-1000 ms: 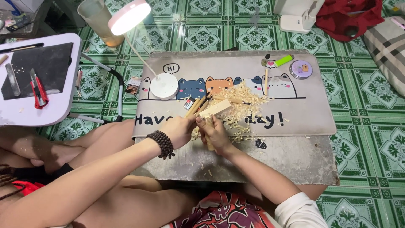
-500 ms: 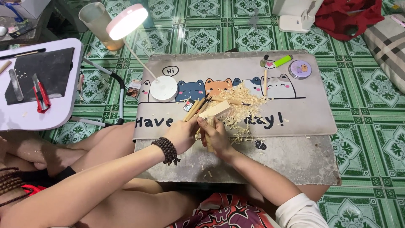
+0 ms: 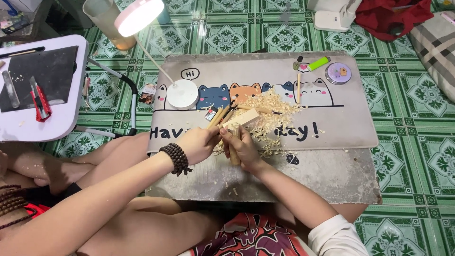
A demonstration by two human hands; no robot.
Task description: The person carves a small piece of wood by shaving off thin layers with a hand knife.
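My left hand (image 3: 198,143), with a dark bead bracelet on the wrist, grips a pale wooden block (image 3: 242,117) that sticks out up and to the right. My right hand (image 3: 241,144) is closed round a wooden-handled carving tool (image 3: 235,156), pressed against the near end of the block. Both hands meet over the low grey board (image 3: 303,175). A heap of light wood shavings (image 3: 270,114) lies just beyond the hands on the cartoon-cat mat (image 3: 341,128). Several wooden-handled tools (image 3: 219,116) lie beside the block.
A white desk lamp (image 3: 182,94) stands on the mat, its lit head at the upper left. A green lighter (image 3: 318,63) and a round tin (image 3: 338,73) sit at the mat's far right. A small white side table (image 3: 61,121) with a red utility knife (image 3: 40,100) stands left.
The hands stay together on the block; the right hand has shifted slightly against it. The view has moved a little.
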